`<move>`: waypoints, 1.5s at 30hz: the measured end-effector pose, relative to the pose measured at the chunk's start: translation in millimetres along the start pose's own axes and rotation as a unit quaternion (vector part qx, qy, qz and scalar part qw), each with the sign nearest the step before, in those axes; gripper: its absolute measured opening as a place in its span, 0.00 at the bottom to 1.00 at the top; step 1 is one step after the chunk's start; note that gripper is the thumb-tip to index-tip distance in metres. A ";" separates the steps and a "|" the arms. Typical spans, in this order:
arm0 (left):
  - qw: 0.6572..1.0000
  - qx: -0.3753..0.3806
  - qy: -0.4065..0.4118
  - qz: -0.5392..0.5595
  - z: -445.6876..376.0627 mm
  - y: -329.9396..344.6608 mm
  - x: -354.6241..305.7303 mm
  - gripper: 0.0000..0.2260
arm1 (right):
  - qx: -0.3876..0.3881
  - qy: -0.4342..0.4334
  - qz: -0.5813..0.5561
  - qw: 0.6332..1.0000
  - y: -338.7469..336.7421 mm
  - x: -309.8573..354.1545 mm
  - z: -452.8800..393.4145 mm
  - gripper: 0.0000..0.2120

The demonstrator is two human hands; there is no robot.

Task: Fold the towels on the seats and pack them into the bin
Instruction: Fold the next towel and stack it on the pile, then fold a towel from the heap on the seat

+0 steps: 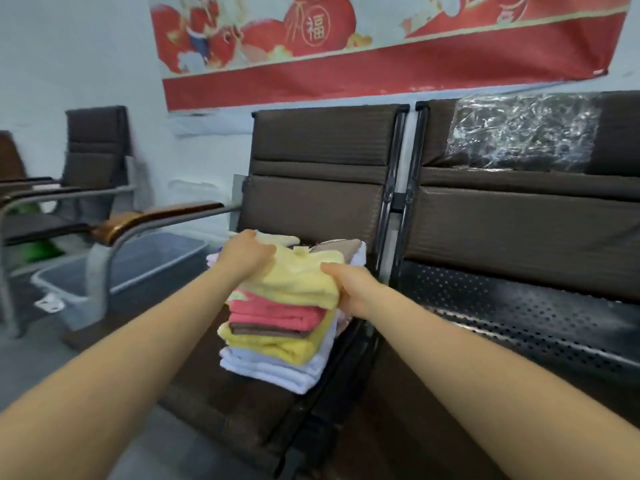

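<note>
A stack of folded towels (277, 341) sits on the brown seat (242, 410) in the middle: white at the bottom, then yellow, brown and pink. On top lies a folded yellow towel (298, 278). My left hand (247, 252) grips its far left edge. My right hand (349, 289) grips its right side, fingers tucked under it. More towels, beige and white (343, 249), lie behind the stack. The grey bin (138, 271) stands on the floor to the left of the seat.
A wood-topped armrest (149, 218) on a metal frame separates the seat from the bin. To the right is a seat of perforated black metal (519, 317) with plastic wrap on its back. Another brown chair (93, 157) stands at the far left.
</note>
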State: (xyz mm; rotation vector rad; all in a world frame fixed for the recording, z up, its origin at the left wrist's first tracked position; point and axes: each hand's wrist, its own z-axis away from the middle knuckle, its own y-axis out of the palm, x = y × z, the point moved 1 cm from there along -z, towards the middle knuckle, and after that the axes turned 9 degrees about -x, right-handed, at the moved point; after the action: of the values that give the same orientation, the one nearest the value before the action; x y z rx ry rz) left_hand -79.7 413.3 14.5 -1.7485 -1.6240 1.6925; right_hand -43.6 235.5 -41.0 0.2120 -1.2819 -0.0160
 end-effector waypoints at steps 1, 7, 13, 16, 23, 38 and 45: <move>0.999 0.018 0.014 -0.048 -0.1 7.4 17.3 0.20 | 0.019 0.024 0.019 0.999 11.4 -12.5 -1.2 0.23; 0.982 0.109 0.104 -0.111 31.9 50.0 48.2 0.18 | 0.004 0.026 0.158 0.987 -19.8 -40.3 15.2 0.08; 0.980 0.018 0.197 0.008 68.9 61.7 -36.3 0.15 | -0.075 0.021 0.206 0.975 -137.0 -30.3 48.1 0.08; 0.967 0.054 0.239 0.069 119.8 95.3 -103.0 0.16 | -0.154 0.031 0.197 0.968 -225.6 -39.9 74.2 0.09; 0.940 0.240 0.212 0.120 259.2 195.9 -217.4 0.13 | -0.265 0.046 0.361 0.893 -391.0 -45.2 140.1 0.10; 0.940 0.243 0.234 0.052 355.7 311.4 -271.5 0.07 | -0.480 0.036 0.501 0.719 -605.0 -60.3 187.3 0.31; 0.924 0.325 0.188 0.068 347.0 312.7 -275.2 0.11 | -0.483 0.040 0.567 0.666 -628.1 -72.9 171.7 0.15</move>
State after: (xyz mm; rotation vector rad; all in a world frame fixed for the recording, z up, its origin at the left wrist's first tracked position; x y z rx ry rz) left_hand -117.4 -92.1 -178.0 -1.7028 -0.6784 1.5661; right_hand -161.5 -396.3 -168.4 -1.5205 -0.9671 0.3747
